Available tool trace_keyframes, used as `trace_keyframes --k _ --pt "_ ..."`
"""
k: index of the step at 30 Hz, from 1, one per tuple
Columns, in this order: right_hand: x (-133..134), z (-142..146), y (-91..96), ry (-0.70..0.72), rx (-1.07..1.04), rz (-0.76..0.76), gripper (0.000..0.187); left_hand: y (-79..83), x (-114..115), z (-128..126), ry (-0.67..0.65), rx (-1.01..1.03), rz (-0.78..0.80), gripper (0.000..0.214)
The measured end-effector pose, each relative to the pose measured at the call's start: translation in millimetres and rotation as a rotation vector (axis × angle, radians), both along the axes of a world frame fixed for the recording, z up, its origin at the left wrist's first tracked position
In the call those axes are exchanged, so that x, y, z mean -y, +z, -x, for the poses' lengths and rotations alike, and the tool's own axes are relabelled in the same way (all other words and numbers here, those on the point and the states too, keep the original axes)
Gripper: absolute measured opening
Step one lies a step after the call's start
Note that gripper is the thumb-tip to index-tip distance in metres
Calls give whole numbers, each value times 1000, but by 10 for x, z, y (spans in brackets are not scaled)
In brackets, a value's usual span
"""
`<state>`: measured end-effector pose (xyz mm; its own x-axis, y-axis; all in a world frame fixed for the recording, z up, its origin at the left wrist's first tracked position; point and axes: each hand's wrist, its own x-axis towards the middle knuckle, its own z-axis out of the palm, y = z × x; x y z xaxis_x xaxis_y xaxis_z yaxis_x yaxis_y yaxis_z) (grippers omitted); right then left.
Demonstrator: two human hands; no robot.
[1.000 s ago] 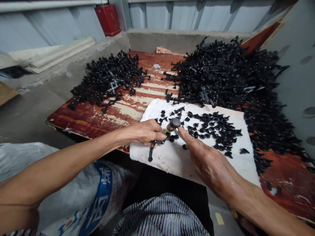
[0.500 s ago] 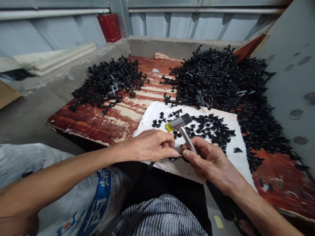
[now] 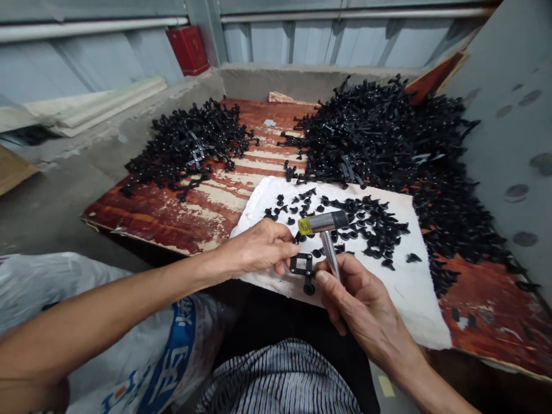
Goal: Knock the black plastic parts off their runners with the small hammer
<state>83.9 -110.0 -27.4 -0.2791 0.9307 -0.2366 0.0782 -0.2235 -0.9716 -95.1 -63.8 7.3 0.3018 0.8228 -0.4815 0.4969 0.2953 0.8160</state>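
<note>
A small black hinged linkage (image 3: 307, 275), opened into a square with one arm hanging below, is pinched at its left side by my left hand (image 3: 263, 247). Its right side comes close to my right thumb; whether they touch I cannot tell. My right hand (image 3: 360, 287) is wrapped round the metal handle of a small mallet (image 3: 321, 223). The mallet stands head up, its yellow face to the left and its black face to the right. Beneath both hands lies a white cloth (image 3: 259, 210) with many small black knobbed parts (image 3: 383, 227) scattered over it.
On the worn red board (image 3: 224, 198) sit a heap of black linkages (image 3: 190, 146) at left and a larger black heap (image 3: 366, 132) at right. A grey panel (image 3: 517, 144) rises along the right. White plastic sacks (image 3: 142, 339) stand at lower left.
The linkage, mostly hidden between my fingers before, now shows as an open square. My hands have moved slightly apart, and the mallet head has shifted right and turned nearly level.
</note>
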Motion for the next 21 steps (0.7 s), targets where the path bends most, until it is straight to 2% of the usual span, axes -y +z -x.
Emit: trace_keyframes --k 4,8,14,21 --pt "6 5 -52 24 -7 -22 27 14 -98 -46 -87 -74 5 13" --pt "-7 22 -50 22 -1 -63 24 7 -137 -98 -76 -33 -24 14" --pt "4 -142 -31 -85 -1 -18 37 -62 -110 -54 12 -26 -37 19" --pt "-19 -340 -60 -276 -119 -11 34 -157 -117 -3 28 138 10 23"
